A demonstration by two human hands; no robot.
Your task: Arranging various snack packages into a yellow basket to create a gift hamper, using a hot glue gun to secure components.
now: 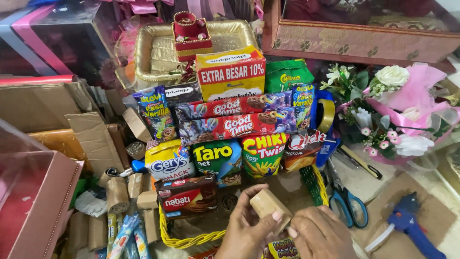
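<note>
My left hand (pixel 247 232) and my right hand (pixel 322 236) together hold a small tan cardboard block (pixel 267 203) low in the middle of the head view. The left thumb presses its side and the right thumb touches its lower end. Just beyond it rises a stacked display of snack packets (pixel 230 124): bags, long biscuit packs and a large yellow box on top. The display sits in a yellow woven basket (pixel 184 241). A small yellow snack pack (pixel 282 249) lies under my hands.
Blue scissors (pixel 349 204), a blue glue gun (pixel 413 225) and a tape roll (pixel 327 115) lie to the right, beside a pink flower bouquet (pixel 397 108). Rolled cardboard pieces (pixel 117 193) and a pink box (pixel 45 201) sit left. A gold tray (pixel 153 52) stands behind.
</note>
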